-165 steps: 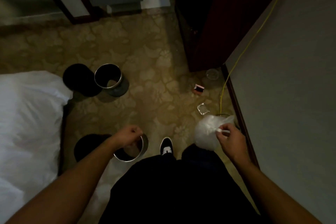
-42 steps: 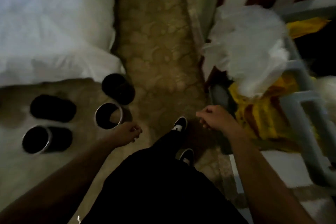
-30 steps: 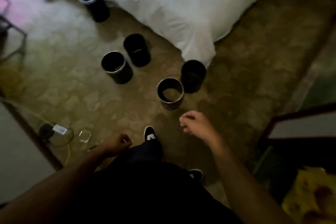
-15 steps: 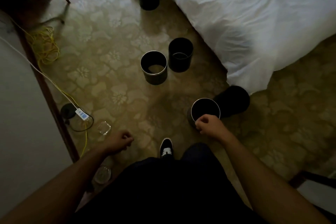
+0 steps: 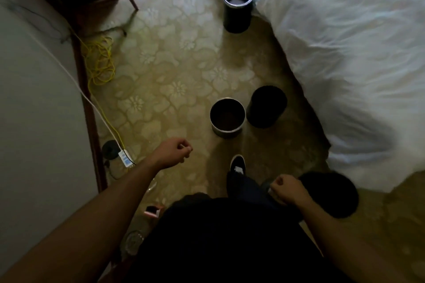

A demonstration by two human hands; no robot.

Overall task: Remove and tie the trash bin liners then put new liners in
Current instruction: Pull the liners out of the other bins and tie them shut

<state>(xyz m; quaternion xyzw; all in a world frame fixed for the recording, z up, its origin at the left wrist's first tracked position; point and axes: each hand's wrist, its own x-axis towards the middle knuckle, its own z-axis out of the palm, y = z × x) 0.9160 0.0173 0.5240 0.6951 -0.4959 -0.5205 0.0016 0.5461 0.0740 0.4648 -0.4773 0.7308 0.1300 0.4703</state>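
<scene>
Since half a second ago the right hand [image 5: 287, 188] has left the rim of the nearest silver-rimmed bin and is drawn back close to the body, and that bin is now almost hidden behind it and the dark trouser leg. The fingers of this hand are curled together into a fist, and nothing can be seen inside them. Just to its right a dark round bin [image 5: 333, 197] stands on the carpet [image 5: 172, 76], at the edge of the bed [image 5: 345, 53]. The left hand [image 5: 173, 153] hangs over the carpet at the near left, its fingers also closed in a fist with nothing visible in it. Farther away, in the middle, a silver-rimmed bin [image 5: 227, 130] and a black bin [image 5: 266, 108] stand upright side by side, almost touching. A third bin [image 5: 236, 20] stands far away, against the corner of the bed; something pale shows at its bottom, but I cannot tell what it is. A shoe [image 5: 238, 164] points toward the middle pair. At the left, along the wall [image 5: 34, 122], lie a yellow cable [image 5: 101, 64] and a power strip [image 5: 125, 158].
</scene>
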